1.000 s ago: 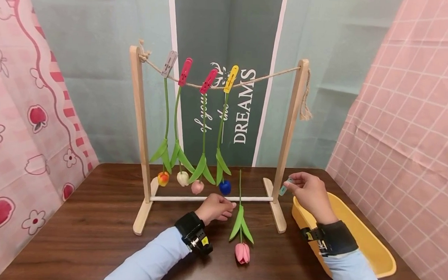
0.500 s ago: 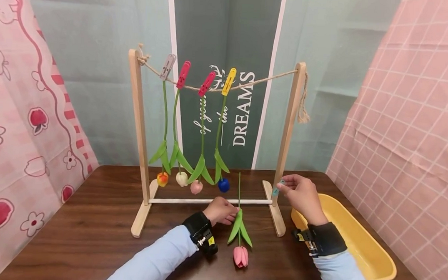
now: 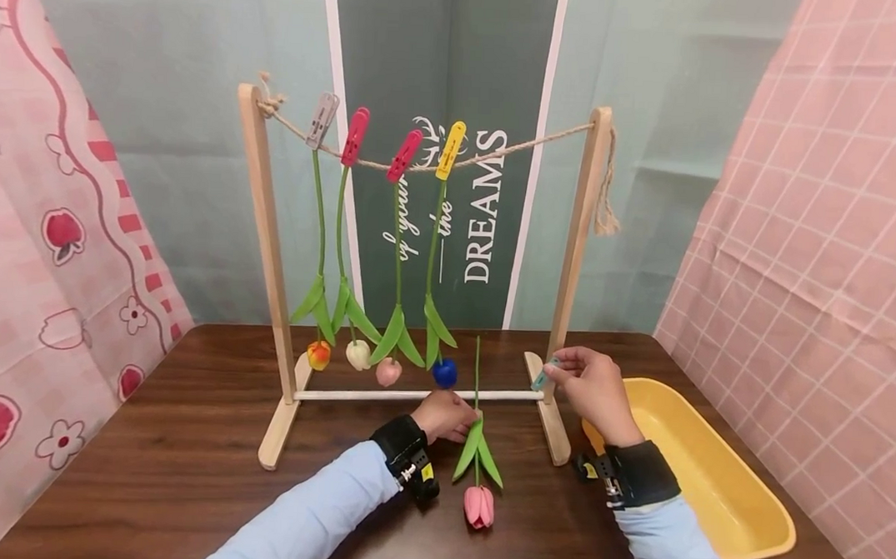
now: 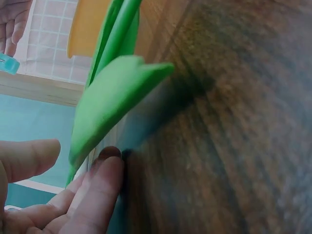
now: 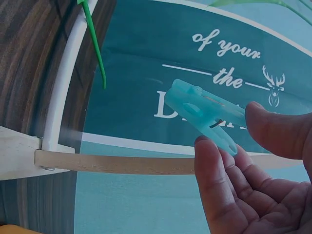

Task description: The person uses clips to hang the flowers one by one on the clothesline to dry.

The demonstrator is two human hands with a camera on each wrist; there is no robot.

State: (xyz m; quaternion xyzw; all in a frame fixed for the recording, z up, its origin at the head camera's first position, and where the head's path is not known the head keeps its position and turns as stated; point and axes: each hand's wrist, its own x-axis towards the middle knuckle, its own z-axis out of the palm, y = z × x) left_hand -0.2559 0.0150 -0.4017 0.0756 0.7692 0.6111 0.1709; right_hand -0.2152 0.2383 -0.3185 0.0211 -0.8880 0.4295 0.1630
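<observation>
A pink tulip [image 3: 479, 506] with a green stem and leaves lies on the table, bloom toward me. My left hand [image 3: 444, 415] is low over the table at the left of its stem. In the left wrist view the thumb [image 4: 36, 156] stands apart from the fingers, whose tips are close to the tabletop beside a green leaf [image 4: 109, 100]. My right hand [image 3: 593, 390] pinches a teal clothespin [image 5: 200, 107] by its handles, near the foot of the right post. Its handle ends sit between thumb and fingers.
A wooden frame [image 3: 572, 260] holds a sagging rope [image 3: 528, 155]. Four-coloured blooms hang there upside down: orange [image 3: 319, 355], white [image 3: 358, 355], pale pink [image 3: 388, 372] and blue [image 3: 445, 373], under clothespins. A white bar [image 3: 383, 395] joins the feet. A yellow tub [image 3: 770, 539] stands right.
My left hand has moved right, up to the tulip's stem. The right hand has brought the clothespin left, from beside the right post to in front of it.
</observation>
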